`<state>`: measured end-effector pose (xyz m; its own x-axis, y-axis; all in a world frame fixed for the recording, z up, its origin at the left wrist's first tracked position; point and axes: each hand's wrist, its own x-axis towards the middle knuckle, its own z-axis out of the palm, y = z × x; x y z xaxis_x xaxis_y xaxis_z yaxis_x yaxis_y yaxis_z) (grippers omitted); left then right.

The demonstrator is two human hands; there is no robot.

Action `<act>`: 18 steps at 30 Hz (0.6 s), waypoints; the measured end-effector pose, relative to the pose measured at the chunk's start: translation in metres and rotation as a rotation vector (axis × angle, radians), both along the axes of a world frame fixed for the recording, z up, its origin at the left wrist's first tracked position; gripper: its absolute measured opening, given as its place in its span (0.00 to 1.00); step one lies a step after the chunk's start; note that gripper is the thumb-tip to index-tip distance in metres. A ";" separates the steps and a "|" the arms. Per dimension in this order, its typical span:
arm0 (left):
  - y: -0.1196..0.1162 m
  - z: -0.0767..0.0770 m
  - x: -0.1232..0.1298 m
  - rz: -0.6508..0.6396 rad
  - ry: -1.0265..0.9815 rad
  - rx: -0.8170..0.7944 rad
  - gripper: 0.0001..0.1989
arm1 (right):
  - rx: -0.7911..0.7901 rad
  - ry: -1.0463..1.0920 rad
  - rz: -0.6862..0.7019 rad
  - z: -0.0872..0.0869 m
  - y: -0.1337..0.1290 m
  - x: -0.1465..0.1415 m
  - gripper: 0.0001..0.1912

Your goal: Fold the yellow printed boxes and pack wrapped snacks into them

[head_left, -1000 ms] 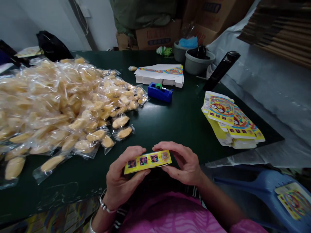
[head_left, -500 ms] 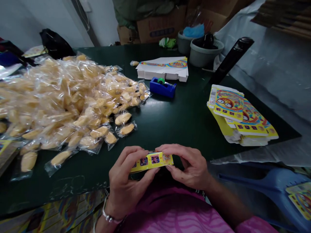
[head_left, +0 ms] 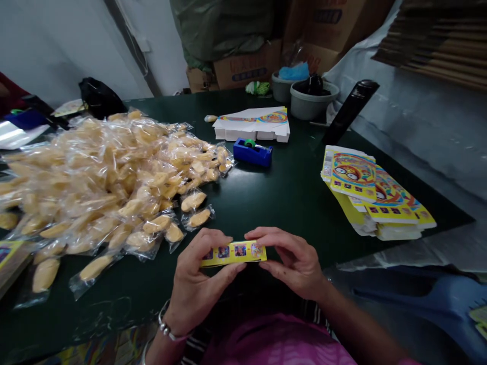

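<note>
From where I stand, the person has both hands together at the near edge of the dark green desk (head_left: pixel 274 203), with a narrow yellow carton (head_left: pixel 233 253) between them, low in front of a pink top (head_left: pixel 281 337). The left hand (head_left: pixel 196 281) is closed round the carton's left end, fingers over the far edge and thumb along the near one — a firm enough pinch, by the look of it. The right hand (head_left: pixel 297 263) is half curled, its fingertips on the far edge and its thumb at the near right corner, so it has hold of that end too. A row of small square pictures runs along the side turned upward. A silver bracelet (head_left: pixel 165 328) sits on the left wrist. To the left spreads a great heap of pale yellow pieces (head_left: pixel 114 175), each in clear wrap (two lie just off its near right side, close beyond the left hand). Beyond the carton stands a blue tape dispenser (head_left: pixel 252 154) with a green core, and right behind it a stack of white card (head_left: pixel 251 129) with a colourful printed strip on top. Over to the right lie flat printed yellow packs (head_left: pixel 376 195), overlapping — near them a black post (head_left: pixel 350 111) leans, with grey tubs (head_left: pixel 314 104) farther back.
</note>
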<state>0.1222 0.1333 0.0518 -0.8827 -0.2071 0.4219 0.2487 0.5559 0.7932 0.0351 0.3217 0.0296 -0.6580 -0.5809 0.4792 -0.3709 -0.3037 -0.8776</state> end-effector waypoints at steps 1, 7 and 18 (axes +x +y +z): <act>0.001 0.000 -0.001 0.006 -0.008 0.005 0.12 | -0.013 0.003 -0.008 0.000 -0.001 -0.001 0.16; 0.000 -0.002 -0.002 0.002 -0.045 0.028 0.13 | 0.020 -0.015 0.002 0.000 -0.003 -0.004 0.15; -0.008 -0.012 0.003 -0.142 -0.134 0.384 0.28 | 0.084 -0.068 -0.150 -0.008 -0.011 0.003 0.18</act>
